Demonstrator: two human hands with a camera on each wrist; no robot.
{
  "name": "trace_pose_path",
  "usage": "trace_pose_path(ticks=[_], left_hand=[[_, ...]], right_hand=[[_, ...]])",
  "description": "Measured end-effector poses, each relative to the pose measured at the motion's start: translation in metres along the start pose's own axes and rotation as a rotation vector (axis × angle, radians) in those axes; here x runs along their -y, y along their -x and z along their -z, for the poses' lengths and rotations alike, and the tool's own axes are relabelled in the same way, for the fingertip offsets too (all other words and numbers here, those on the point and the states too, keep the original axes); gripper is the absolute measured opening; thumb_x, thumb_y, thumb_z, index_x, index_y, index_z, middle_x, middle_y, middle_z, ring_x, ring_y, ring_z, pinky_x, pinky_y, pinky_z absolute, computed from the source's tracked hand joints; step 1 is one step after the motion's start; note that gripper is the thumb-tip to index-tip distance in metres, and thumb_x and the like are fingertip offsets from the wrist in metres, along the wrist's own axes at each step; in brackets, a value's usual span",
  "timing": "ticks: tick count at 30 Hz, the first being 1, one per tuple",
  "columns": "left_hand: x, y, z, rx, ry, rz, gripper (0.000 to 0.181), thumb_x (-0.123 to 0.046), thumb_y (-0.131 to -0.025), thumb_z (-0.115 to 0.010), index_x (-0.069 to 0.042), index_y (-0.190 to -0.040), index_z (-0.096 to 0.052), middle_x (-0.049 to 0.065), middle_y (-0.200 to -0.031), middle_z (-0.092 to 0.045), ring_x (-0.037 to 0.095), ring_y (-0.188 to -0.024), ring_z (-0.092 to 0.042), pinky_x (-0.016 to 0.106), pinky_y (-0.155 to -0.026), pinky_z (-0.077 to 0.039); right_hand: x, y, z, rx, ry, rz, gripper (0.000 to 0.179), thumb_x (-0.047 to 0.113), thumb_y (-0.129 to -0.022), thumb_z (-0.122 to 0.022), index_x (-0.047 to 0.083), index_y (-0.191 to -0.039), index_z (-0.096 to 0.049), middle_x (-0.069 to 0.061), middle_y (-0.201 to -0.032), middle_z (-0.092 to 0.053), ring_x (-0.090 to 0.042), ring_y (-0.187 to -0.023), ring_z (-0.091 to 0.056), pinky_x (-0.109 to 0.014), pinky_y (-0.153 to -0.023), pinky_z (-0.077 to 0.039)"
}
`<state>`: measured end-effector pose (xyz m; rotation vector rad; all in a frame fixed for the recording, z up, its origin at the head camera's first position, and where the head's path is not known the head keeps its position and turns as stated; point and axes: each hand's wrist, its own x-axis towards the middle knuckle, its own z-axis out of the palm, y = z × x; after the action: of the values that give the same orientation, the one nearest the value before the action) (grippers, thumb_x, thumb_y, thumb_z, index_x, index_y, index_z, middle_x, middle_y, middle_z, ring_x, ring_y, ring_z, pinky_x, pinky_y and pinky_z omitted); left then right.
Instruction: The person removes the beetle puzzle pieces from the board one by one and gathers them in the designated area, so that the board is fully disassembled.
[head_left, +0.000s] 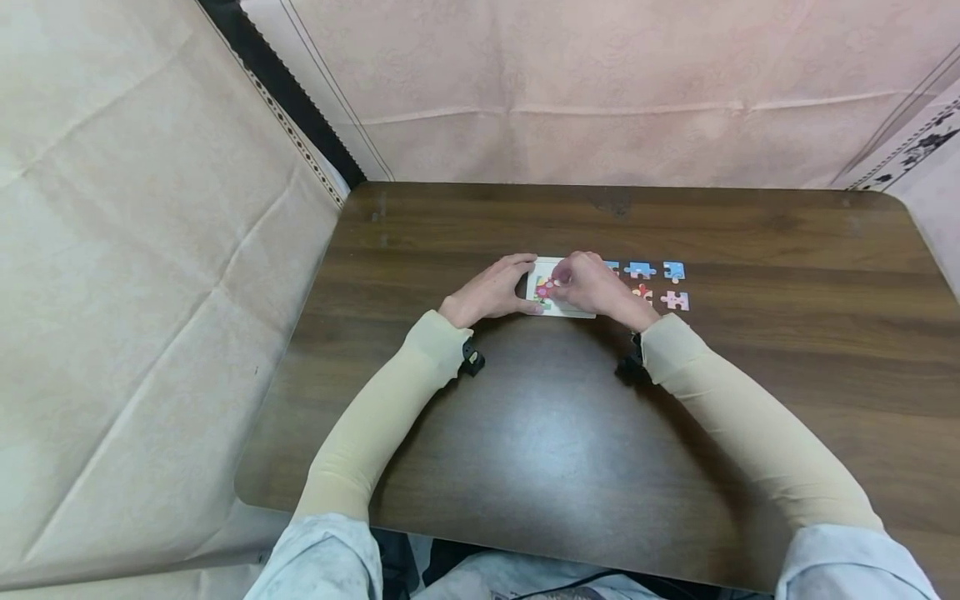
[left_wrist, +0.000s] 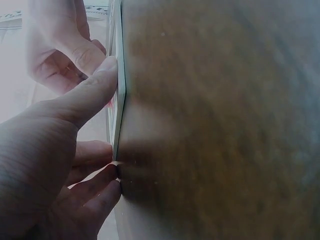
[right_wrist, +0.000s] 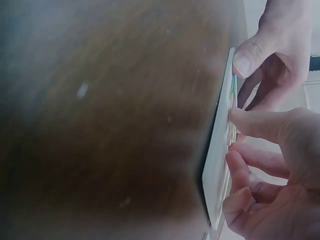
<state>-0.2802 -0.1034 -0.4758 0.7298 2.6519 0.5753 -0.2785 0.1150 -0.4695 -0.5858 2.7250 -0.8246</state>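
A white puzzle board lies on the table, with a colourful part, red and green, showing near its left side. My left hand holds the board at its left end, thumb on the near edge and fingers round the left edge. Over the middle of the board, my right hand pinches a puzzle piece between thumb and fingertips, low against the surface; the fingers mostly hide it. In the right wrist view, the board appears edge-on with both hands at it.
To the right of the board lie several loose jigsaw pieces: blue ones in the far row, a pink one and a red one in the near row. The brown wooden table meets a pale cloth backdrop behind.
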Motion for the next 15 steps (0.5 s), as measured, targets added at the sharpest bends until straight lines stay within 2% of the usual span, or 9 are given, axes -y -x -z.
trace_pose_path(ticks=[6,9,15], left_hand=[[-0.0004,0.0001,0.0003,-0.006,0.007,0.004,0.087,-0.048,-0.098,-0.082,-0.006,-0.165,-0.046,0.009,-0.179,-0.034,0.027,-0.167,-0.032,0.042,-0.137,-0.030],[-0.0008,0.0001,-0.0001,-0.005,-0.009,0.006,0.081,-0.045,-0.101,-0.078,-0.006,-0.165,-0.046,0.009,-0.180,-0.034,0.026,-0.167,-0.032,0.042,-0.137,-0.030],[-0.0034,0.0012,0.0004,-0.007,-0.023,0.005,0.072,-0.039,-0.106,-0.073,-0.004,-0.163,-0.048,0.009,-0.179,-0.034,0.027,-0.168,-0.031,0.043,-0.137,-0.030]], right_hand=[[0.0045,-0.0033,0.0022,0.051,-0.002,-0.020,0.031,0.013,-0.101,-0.076,-0.006,-0.126,-0.075,-0.027,-0.129,-0.076,-0.041,-0.123,-0.070,-0.056,-0.110,-0.056],[0.0053,-0.0047,0.0026,0.076,-0.006,-0.039,0.032,0.013,-0.102,-0.075,-0.006,-0.128,-0.073,-0.027,-0.130,-0.074,-0.040,-0.122,-0.069,-0.055,-0.110,-0.056],[0.0062,-0.0048,0.0018,0.078,-0.023,-0.061,0.033,0.011,-0.101,-0.076,-0.004,-0.129,-0.066,-0.024,-0.126,-0.072,-0.037,-0.117,-0.068,-0.052,-0.106,-0.057]])
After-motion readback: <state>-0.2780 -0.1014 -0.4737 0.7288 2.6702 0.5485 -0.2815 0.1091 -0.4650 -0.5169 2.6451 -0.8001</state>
